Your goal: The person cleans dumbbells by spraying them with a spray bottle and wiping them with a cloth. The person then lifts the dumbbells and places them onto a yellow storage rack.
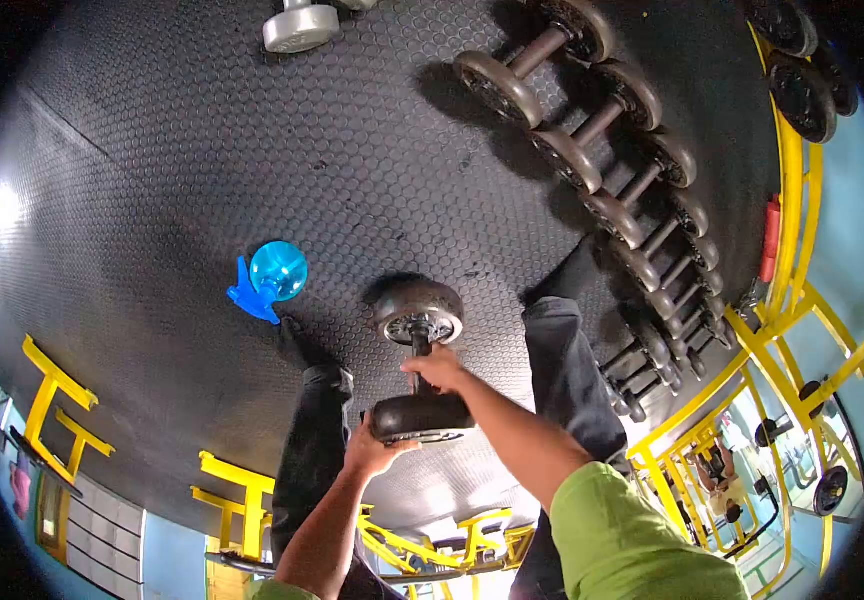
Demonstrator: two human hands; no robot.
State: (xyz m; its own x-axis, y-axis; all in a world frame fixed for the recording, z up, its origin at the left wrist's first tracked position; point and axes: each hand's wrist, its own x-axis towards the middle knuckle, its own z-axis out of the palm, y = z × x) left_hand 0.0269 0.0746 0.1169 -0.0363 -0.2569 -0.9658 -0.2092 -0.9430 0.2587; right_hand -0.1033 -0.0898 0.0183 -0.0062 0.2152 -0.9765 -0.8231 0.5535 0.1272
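Observation:
A dark dumbbell (419,310) with two round heads stands tilted on end between my legs, over the black floor. My right hand (437,368) is wrapped round its handle, between the two heads. At the head nearer to me, my left hand (374,450) grips the rim from the side and below, its thumb hidden behind the head. To the left, on the floor, is a blue spray bottle (278,270) with a blue trigger top, apart from both hands.
Several dark dumbbells (612,215) lie in a row on the right. A grey dumbbell (300,28) lies at the top. The studded black floor mat (182,190) runs beneath everything. Yellow gym frames (242,480) stand along the bottom and right, with weight plates (802,95) at upper right.

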